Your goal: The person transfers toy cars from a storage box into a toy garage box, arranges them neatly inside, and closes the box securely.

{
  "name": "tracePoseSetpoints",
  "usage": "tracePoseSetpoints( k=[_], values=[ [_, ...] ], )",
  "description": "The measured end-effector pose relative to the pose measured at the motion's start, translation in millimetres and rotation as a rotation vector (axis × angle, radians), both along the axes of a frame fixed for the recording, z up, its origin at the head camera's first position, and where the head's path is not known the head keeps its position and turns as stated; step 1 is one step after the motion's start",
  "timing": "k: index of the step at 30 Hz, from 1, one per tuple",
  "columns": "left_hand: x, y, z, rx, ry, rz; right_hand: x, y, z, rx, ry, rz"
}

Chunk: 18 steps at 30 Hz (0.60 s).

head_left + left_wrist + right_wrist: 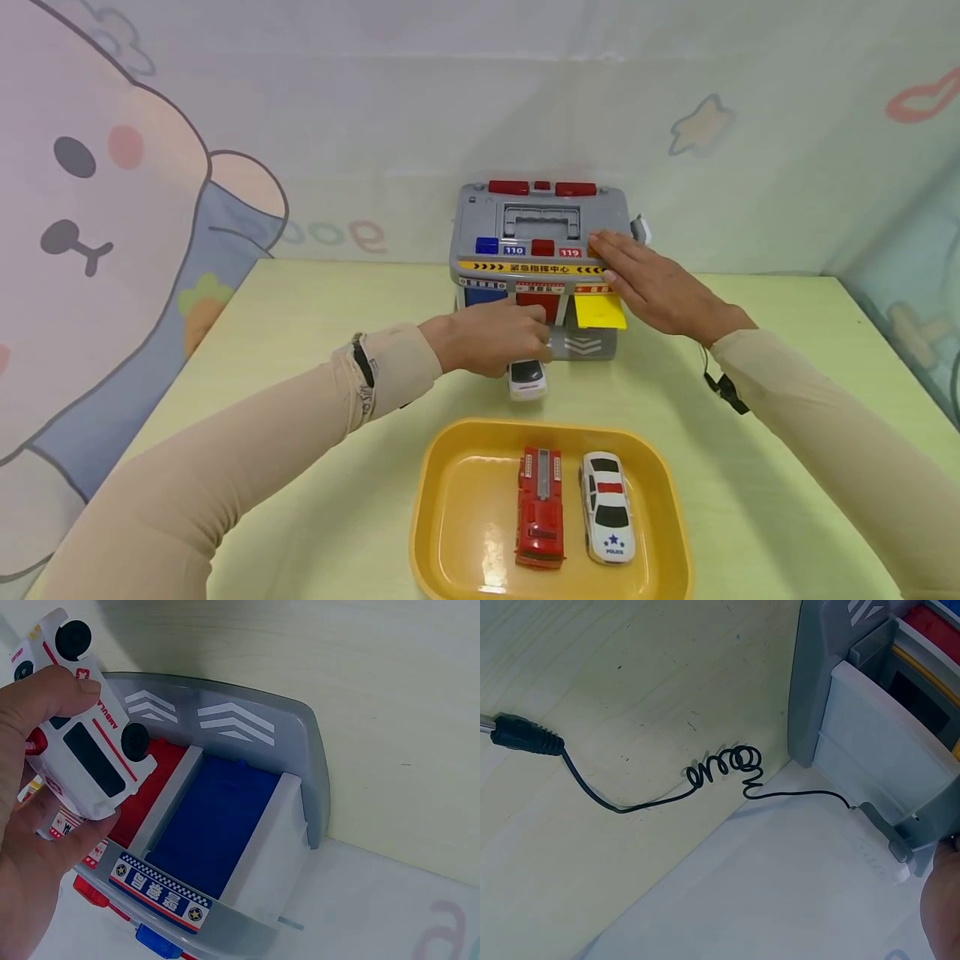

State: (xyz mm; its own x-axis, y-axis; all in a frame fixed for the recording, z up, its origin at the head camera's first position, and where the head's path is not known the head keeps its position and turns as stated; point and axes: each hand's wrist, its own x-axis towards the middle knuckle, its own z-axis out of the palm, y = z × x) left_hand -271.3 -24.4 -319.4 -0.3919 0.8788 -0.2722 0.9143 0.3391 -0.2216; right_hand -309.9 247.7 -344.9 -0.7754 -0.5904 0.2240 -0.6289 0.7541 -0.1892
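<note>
My left hand (pixel 491 337) grips a white toy ambulance (pixel 94 750) between thumb and fingers, just in front of a grey toy garage (pixel 477 218). In the left wrist view the ambulance's side with red lettering and black wheels shows. Straight fingers of my right hand (pixel 660 287) rest on the right front corner of the garage roof. Below them a yellow door (pixel 600 312) stands swung up and out from its bay. The blue door (pixel 217 821) and the red door (pixel 155 791) are down.
Nearer me, a yellow tray (pixel 450 433) holds a red toy fire truck (pixel 540 517) and a white toy police car (pixel 608 508). A white handset (pixel 881 847) hangs on the garage's side, with a coiled black cord (pixel 720 763). Behind stands a printed cloth backdrop (pixel 360 117).
</note>
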Motion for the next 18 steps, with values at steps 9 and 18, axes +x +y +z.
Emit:
tracePoseSetpoints(
  k=[9,18],
  values=[
    [-3.6,7.6,-1.9,-0.021,0.003,-0.009,-1.3,0.3,2.4,-0.007,0.007,0.0],
    [-7.3,18.3,-7.5,-0.021,0.0,-0.023,-1.1,0.1,0.3,-0.01,0.003,-0.005]
  ],
)
